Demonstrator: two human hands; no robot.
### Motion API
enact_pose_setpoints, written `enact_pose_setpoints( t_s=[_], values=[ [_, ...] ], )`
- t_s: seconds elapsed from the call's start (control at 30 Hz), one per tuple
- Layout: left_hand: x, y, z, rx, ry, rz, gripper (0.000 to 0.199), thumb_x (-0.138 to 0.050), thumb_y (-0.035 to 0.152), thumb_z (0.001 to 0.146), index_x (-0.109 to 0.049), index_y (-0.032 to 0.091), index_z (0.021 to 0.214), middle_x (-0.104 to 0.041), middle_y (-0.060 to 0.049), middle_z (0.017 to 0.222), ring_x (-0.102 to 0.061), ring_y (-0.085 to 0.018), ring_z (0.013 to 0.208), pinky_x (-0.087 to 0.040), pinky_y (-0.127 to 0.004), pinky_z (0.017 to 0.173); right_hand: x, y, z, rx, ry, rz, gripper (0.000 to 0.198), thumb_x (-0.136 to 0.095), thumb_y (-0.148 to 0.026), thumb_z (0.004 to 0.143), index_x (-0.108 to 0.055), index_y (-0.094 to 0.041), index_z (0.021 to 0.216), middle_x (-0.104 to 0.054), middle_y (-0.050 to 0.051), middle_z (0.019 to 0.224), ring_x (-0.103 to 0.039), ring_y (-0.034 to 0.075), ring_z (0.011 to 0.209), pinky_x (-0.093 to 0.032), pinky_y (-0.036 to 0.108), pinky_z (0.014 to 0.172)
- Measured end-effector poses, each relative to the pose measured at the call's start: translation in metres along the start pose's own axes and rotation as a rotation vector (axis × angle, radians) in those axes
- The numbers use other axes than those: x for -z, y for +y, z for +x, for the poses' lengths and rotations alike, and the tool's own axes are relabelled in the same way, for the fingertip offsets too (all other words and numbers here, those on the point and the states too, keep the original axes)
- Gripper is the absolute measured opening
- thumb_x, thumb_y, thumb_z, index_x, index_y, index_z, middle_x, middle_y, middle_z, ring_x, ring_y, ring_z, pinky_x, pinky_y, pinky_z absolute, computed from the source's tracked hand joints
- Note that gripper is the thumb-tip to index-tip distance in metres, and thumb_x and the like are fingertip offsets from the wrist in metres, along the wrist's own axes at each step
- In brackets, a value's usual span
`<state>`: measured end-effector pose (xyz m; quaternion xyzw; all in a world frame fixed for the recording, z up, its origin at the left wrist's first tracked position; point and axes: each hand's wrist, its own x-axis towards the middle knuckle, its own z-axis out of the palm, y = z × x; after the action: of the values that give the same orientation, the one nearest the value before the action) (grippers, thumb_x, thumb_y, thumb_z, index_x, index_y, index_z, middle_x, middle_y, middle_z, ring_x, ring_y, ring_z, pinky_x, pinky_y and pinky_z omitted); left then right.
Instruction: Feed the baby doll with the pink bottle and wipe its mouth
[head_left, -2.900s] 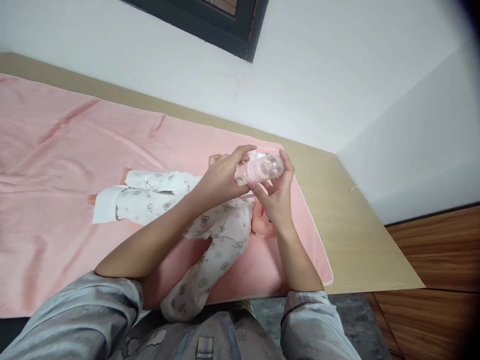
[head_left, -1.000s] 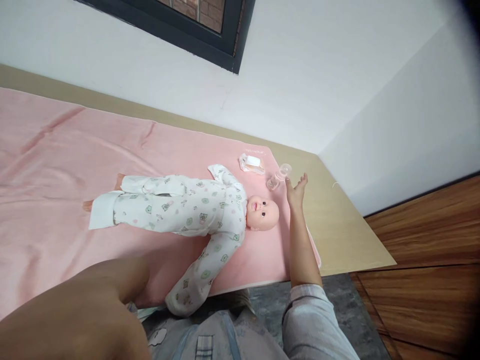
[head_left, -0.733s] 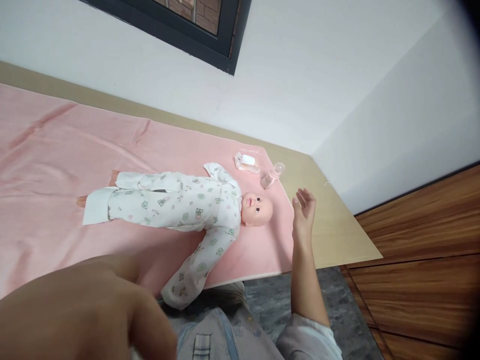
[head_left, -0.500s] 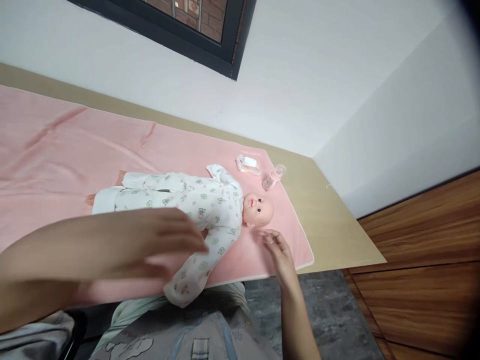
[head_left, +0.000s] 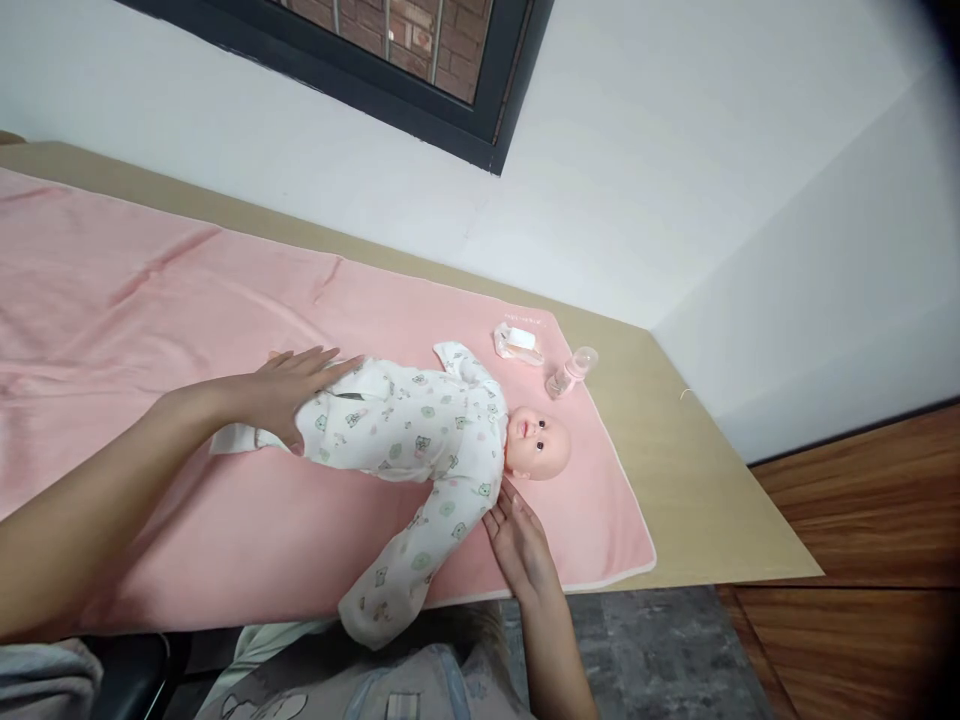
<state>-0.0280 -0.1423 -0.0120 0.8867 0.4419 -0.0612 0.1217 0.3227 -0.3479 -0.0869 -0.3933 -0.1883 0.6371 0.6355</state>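
A baby doll in a white printed outfit lies on its back on a pink blanket, head to the right. Across the doll's legs rests my left hand, its fingers spread out flat. My right hand is palm up at the doll's neck and near shoulder, fingers extended and their tips partly hidden by the doll. One long sleeve hangs over the table's near edge towards my lap.
Beyond the doll's head stand a small baby bottle with a pink collar and an open white pack. The tan table borders a white wall with a dark-framed window. Wooden panels are at the right.
My left hand has moved away from me and come down onto the doll's legs. My right hand has shifted left, from beside the doll's head to its neck and shoulder, turning palm up.
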Motion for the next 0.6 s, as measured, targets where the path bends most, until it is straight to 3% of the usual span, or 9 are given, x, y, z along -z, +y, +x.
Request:
enact_pose_setpoints(
  t_s=[0.2,0.33,0.47,0.6],
  values=[
    [0.005,-0.006,0.007,-0.011,-0.078,0.009,0.129,-0.077,0.028,0.059,0.004,0.017,0.159,-0.014,-0.027,0.160,-0.005,-0.042,0.149,-0.009,-0.061,0.114,-0.012,0.001,0.014,0.042,0.056,-0.008,0.045,-0.078,-0.049,0.072,-0.070,-0.029,0.112,-0.062,0.003,0.137,-0.058,0.020,0.127,-0.040,0.039,0.117],
    [0.003,-0.011,0.010,-0.022,-0.073,-0.027,0.131,-0.077,0.031,0.057,0.004,0.021,0.159,-0.021,-0.022,0.159,-0.012,-0.042,0.147,-0.012,-0.060,0.113,-0.025,-0.002,0.019,0.071,0.002,-0.013,0.047,-0.072,-0.055,0.076,-0.068,-0.031,0.115,-0.062,0.002,0.136,-0.055,0.021,0.131,-0.039,0.042,0.117],
    [0.001,-0.016,0.010,-0.096,-0.037,-0.102,0.124,-0.074,0.029,0.062,0.003,0.024,0.160,-0.034,-0.014,0.154,-0.029,-0.036,0.140,-0.025,-0.049,0.112,-0.034,-0.003,0.020,0.046,0.003,-0.009,0.042,-0.066,-0.056,0.081,-0.068,-0.031,0.114,-0.065,0.001,0.133,-0.057,0.021,0.129,-0.040,0.042,0.116],
    [0.003,-0.016,0.009,-0.139,-0.010,-0.146,0.121,-0.072,0.032,0.067,0.005,0.021,0.159,-0.036,-0.013,0.155,-0.034,-0.032,0.138,-0.029,-0.042,0.111,-0.035,0.000,0.020,0.033,0.044,-0.018,0.039,-0.063,-0.055,0.083,-0.068,-0.032,0.113,-0.066,0.001,0.131,-0.058,0.021,0.128,-0.042,0.042,0.114]
  ],
)
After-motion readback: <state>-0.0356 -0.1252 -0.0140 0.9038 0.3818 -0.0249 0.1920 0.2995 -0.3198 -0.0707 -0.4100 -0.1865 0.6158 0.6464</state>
